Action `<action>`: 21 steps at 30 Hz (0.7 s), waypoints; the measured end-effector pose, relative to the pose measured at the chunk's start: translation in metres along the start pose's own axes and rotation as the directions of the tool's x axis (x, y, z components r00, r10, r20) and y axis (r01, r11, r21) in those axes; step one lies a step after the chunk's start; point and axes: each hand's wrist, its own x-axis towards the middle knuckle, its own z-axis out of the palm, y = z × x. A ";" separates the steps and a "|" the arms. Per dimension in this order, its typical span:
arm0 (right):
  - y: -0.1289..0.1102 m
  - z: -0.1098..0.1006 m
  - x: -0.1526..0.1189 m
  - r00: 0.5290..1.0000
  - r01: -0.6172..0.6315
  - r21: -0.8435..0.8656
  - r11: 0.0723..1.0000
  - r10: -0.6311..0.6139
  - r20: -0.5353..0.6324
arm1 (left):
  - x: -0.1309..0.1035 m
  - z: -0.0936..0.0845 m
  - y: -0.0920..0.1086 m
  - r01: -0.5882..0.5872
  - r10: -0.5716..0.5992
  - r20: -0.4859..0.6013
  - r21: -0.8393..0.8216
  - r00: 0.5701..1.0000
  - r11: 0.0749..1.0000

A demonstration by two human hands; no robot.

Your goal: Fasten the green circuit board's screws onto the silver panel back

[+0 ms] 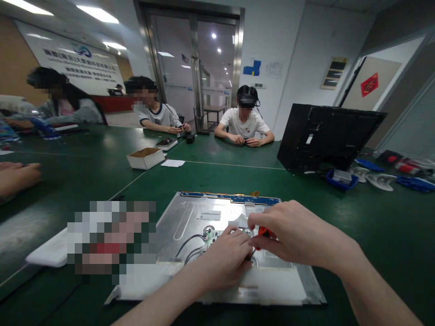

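Observation:
A silver metal display panel (190,217) lies flat in front of me, with a blue circuit strip (217,197) along its far edge. On its middle sits a small green circuit board (211,236), from which black wires (189,240) run left. My left hand (231,256) is closed over this board with bent fingers and covers most of it. Just to the right, my right hand (292,231) grips the orange-red handle of a screwdriver (264,232). Its dark shaft slants down beside my left fingers; the tip is hidden.
A black monitor (326,138) stands at right, near a blue tray (341,180) of parts. An open cardboard box (146,159) and a white paper (173,163) lie farther back. Several people sit around the green table (238,174); another person's hand (20,179) rests at left.

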 end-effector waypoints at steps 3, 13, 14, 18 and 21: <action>0.000 0.000 -0.002 1.000 0.010 0.023 1.000 -0.010 -0.013 | -0.001 -0.002 0.000 -0.007 0.007 0.013 -0.011 1.000 1.000; 0.000 0.002 0.000 0.999 -0.034 -0.019 0.999 0.034 -0.011 | -0.001 -0.001 0.000 -0.019 0.019 0.017 0.005 1.000 1.000; 0.000 0.002 0.000 1.000 -0.028 -0.009 1.000 0.028 -0.012 | -0.001 -0.001 0.000 -0.019 0.019 0.014 0.005 1.000 1.000; 0.000 0.001 -0.002 1.000 -0.009 0.023 1.000 0.010 -0.016 | -0.001 -0.001 0.000 -0.020 0.021 -0.003 0.007 1.000 1.000; 0.000 0.001 -0.001 0.999 -0.033 0.000 0.999 0.033 -0.007 | -0.001 -0.001 0.000 -0.019 0.019 0.009 0.003 1.000 1.000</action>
